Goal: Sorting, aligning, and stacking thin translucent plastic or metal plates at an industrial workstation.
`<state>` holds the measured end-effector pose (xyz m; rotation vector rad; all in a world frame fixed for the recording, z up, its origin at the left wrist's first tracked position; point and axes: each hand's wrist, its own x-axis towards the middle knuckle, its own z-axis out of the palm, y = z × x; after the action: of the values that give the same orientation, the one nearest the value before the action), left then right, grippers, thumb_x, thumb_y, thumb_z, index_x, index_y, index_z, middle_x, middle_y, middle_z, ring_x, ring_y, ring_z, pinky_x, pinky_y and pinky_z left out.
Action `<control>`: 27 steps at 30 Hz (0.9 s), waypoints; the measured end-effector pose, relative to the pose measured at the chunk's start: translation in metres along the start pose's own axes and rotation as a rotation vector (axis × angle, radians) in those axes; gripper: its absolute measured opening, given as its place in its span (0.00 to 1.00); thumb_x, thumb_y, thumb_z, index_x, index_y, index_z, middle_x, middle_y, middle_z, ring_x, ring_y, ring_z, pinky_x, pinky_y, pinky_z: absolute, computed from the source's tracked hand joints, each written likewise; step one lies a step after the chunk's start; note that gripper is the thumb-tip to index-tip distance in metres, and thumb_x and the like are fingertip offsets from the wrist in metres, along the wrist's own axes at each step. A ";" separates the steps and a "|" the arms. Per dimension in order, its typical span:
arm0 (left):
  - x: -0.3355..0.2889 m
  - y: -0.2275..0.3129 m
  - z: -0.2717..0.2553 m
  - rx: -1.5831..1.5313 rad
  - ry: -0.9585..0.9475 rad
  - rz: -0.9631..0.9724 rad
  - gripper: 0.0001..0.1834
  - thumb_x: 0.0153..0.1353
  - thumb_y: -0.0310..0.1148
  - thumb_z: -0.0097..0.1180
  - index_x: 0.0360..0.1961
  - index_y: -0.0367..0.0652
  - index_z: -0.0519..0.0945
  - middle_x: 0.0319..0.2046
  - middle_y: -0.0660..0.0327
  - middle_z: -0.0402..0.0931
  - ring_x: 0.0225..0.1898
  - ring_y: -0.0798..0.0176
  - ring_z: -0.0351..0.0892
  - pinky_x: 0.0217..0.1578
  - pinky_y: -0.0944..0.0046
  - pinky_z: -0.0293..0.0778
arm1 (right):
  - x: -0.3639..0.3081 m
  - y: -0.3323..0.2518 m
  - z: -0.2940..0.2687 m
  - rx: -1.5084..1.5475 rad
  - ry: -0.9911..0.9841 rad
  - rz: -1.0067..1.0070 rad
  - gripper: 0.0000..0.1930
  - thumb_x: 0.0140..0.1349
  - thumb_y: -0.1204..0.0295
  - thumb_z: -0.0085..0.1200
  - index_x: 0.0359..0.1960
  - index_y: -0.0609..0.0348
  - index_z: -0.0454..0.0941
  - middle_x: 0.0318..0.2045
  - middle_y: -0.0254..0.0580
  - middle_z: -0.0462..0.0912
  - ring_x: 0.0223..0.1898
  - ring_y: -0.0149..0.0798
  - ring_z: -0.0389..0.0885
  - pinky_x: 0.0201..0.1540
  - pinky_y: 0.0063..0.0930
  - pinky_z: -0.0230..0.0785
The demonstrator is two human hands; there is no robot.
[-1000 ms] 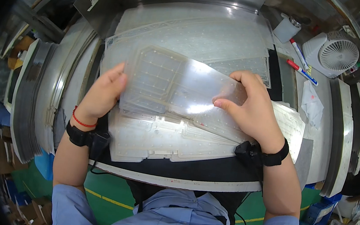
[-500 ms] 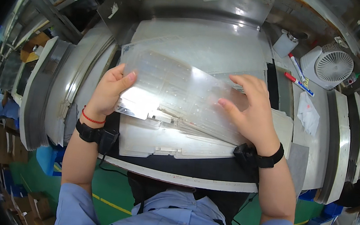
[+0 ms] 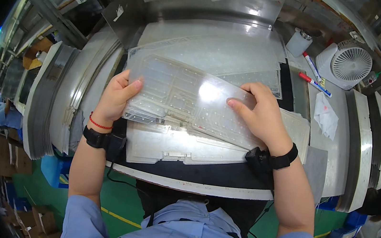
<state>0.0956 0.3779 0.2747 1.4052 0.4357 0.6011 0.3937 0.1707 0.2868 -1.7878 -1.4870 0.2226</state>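
A clear, flat plastic sheet (image 3: 188, 97) with small raised dots is between my hands, tilted above the bench. Thumb on top, my left hand (image 3: 119, 93) pinches its left edge. My right hand (image 3: 261, 111) grips the right part, its thumb lying on the sheet and its fingers at the far edge. Beneath lie several similar sheets with notched edges (image 3: 191, 153), piled on a black mat (image 3: 197, 178). More translucent sheets (image 3: 210, 40) spread behind my hands. A bright glare spot hides some of the held sheet's surface.
Tall stacks of thin sheets (image 3: 41, 99) stand at the left, and another stack (image 3: 355, 150) at the right. To the right rear are a white fan (image 3: 349, 65), a bottle (image 3: 299, 42), a red-capped marker (image 3: 314, 84) and a crumpled white cloth (image 3: 325, 115). A metal panel (image 3: 257, 12) backs the bench.
My right hand has closed from spread fingers onto the sheet's right part. The sheet's tilt has shifted, moving the glare from its lower left to its middle.
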 end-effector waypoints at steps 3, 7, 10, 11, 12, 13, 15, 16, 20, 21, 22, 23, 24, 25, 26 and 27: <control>-0.002 0.003 0.001 0.032 0.000 0.013 0.19 0.71 0.35 0.55 0.57 0.33 0.73 0.50 0.56 0.80 0.48 0.67 0.79 0.52 0.66 0.74 | 0.000 -0.001 0.000 0.027 0.005 -0.001 0.18 0.54 0.62 0.68 0.39 0.64 0.80 0.35 0.49 0.80 0.40 0.50 0.77 0.46 0.39 0.69; -0.004 0.005 0.000 0.065 -0.019 0.010 0.19 0.71 0.35 0.55 0.57 0.33 0.73 0.49 0.57 0.80 0.49 0.68 0.78 0.52 0.66 0.74 | 0.001 -0.002 -0.001 0.076 0.002 0.015 0.17 0.53 0.64 0.69 0.37 0.64 0.79 0.35 0.49 0.80 0.39 0.50 0.77 0.45 0.38 0.69; -0.005 0.012 0.005 0.060 -0.012 -0.006 0.19 0.72 0.35 0.54 0.57 0.33 0.73 0.49 0.58 0.80 0.48 0.69 0.78 0.52 0.67 0.74 | 0.001 -0.001 -0.001 0.087 0.011 0.004 0.17 0.52 0.65 0.69 0.37 0.63 0.79 0.34 0.48 0.80 0.38 0.50 0.77 0.45 0.37 0.69; -0.005 0.013 0.009 0.054 -0.004 -0.011 0.19 0.72 0.35 0.54 0.57 0.33 0.73 0.49 0.58 0.80 0.48 0.69 0.78 0.52 0.67 0.74 | 0.001 -0.002 -0.001 0.064 0.015 -0.003 0.17 0.52 0.65 0.69 0.36 0.63 0.79 0.34 0.48 0.80 0.38 0.49 0.77 0.45 0.37 0.69; -0.006 0.014 0.009 0.071 0.004 -0.013 0.18 0.72 0.34 0.54 0.56 0.33 0.73 0.48 0.59 0.80 0.48 0.70 0.78 0.51 0.68 0.74 | 0.003 -0.003 -0.001 0.047 0.020 -0.018 0.17 0.52 0.65 0.70 0.36 0.63 0.79 0.34 0.47 0.80 0.38 0.49 0.77 0.44 0.36 0.69; -0.006 0.013 0.009 0.088 0.013 -0.014 0.18 0.72 0.34 0.54 0.56 0.33 0.74 0.48 0.59 0.80 0.48 0.70 0.77 0.51 0.68 0.74 | 0.004 -0.005 -0.001 0.030 0.024 -0.035 0.17 0.51 0.65 0.70 0.36 0.63 0.79 0.34 0.47 0.80 0.38 0.49 0.77 0.44 0.36 0.69; -0.009 0.013 0.003 0.119 0.012 -0.013 0.17 0.72 0.33 0.54 0.56 0.34 0.74 0.47 0.60 0.81 0.47 0.72 0.77 0.49 0.69 0.73 | 0.003 -0.008 -0.003 -0.007 -0.001 -0.008 0.17 0.51 0.65 0.70 0.38 0.61 0.80 0.36 0.46 0.80 0.40 0.48 0.77 0.45 0.36 0.69; -0.010 0.011 -0.003 0.133 0.003 -0.011 0.16 0.72 0.32 0.53 0.56 0.34 0.74 0.47 0.60 0.81 0.46 0.72 0.77 0.49 0.69 0.73 | 0.003 -0.011 -0.004 -0.022 -0.012 -0.001 0.17 0.51 0.66 0.70 0.38 0.61 0.80 0.37 0.46 0.80 0.42 0.48 0.76 0.46 0.36 0.68; -0.030 0.031 -0.020 0.089 0.133 0.039 0.14 0.71 0.32 0.54 0.53 0.36 0.75 0.43 0.61 0.81 0.44 0.72 0.78 0.47 0.71 0.73 | 0.000 -0.017 -0.007 -0.143 0.249 -0.309 0.17 0.52 0.68 0.68 0.44 0.56 0.81 0.44 0.43 0.78 0.48 0.48 0.72 0.53 0.39 0.62; -0.040 0.035 -0.027 0.092 0.185 0.070 0.13 0.71 0.32 0.54 0.52 0.36 0.76 0.43 0.61 0.81 0.43 0.71 0.78 0.47 0.71 0.73 | -0.001 -0.021 -0.009 -0.163 0.312 -0.348 0.16 0.52 0.69 0.67 0.43 0.57 0.81 0.44 0.43 0.78 0.47 0.48 0.72 0.54 0.39 0.61; -0.051 0.045 -0.021 0.036 0.292 0.097 0.12 0.71 0.32 0.54 0.50 0.36 0.76 0.40 0.61 0.81 0.42 0.69 0.79 0.47 0.69 0.74 | -0.004 -0.025 -0.015 -0.195 0.378 -0.371 0.15 0.53 0.70 0.67 0.43 0.57 0.81 0.44 0.43 0.78 0.47 0.47 0.72 0.54 0.38 0.61; -0.066 0.042 -0.040 0.006 0.305 0.120 0.12 0.71 0.33 0.54 0.50 0.36 0.75 0.41 0.59 0.81 0.43 0.68 0.80 0.48 0.67 0.75 | -0.006 -0.026 -0.020 -0.227 0.444 -0.391 0.14 0.53 0.71 0.66 0.42 0.57 0.81 0.43 0.43 0.78 0.46 0.47 0.72 0.54 0.38 0.61; -0.092 0.044 -0.068 -0.008 0.323 0.141 0.12 0.71 0.33 0.54 0.50 0.36 0.75 0.43 0.58 0.81 0.44 0.66 0.80 0.49 0.64 0.75 | -0.007 -0.025 -0.021 -0.222 0.506 -0.420 0.14 0.54 0.72 0.64 0.43 0.58 0.80 0.44 0.42 0.78 0.46 0.46 0.72 0.54 0.37 0.60; -0.115 0.039 -0.086 0.062 0.479 0.205 0.13 0.72 0.33 0.53 0.50 0.36 0.74 0.43 0.58 0.81 0.45 0.65 0.80 0.50 0.62 0.76 | -0.008 -0.025 -0.021 -0.209 0.536 -0.399 0.15 0.55 0.71 0.64 0.44 0.58 0.80 0.44 0.42 0.78 0.47 0.46 0.72 0.54 0.37 0.60; -0.140 0.030 -0.105 0.126 0.642 0.270 0.13 0.72 0.34 0.53 0.51 0.36 0.74 0.44 0.58 0.80 0.45 0.64 0.80 0.51 0.60 0.76 | -0.006 -0.027 -0.018 -0.199 0.557 -0.384 0.15 0.55 0.71 0.64 0.44 0.58 0.79 0.44 0.42 0.78 0.47 0.47 0.72 0.54 0.37 0.60; -0.168 0.024 -0.124 -0.012 0.744 0.336 0.13 0.72 0.34 0.53 0.51 0.37 0.74 0.44 0.59 0.80 0.45 0.64 0.80 0.50 0.60 0.76 | -0.004 -0.027 -0.018 -0.181 0.587 -0.368 0.15 0.55 0.71 0.64 0.45 0.59 0.79 0.44 0.42 0.78 0.47 0.47 0.72 0.54 0.37 0.61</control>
<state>-0.1143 0.3715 0.2710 1.2151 0.7827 1.4112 0.3822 0.1589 0.3155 -1.4917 -1.3863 -0.5891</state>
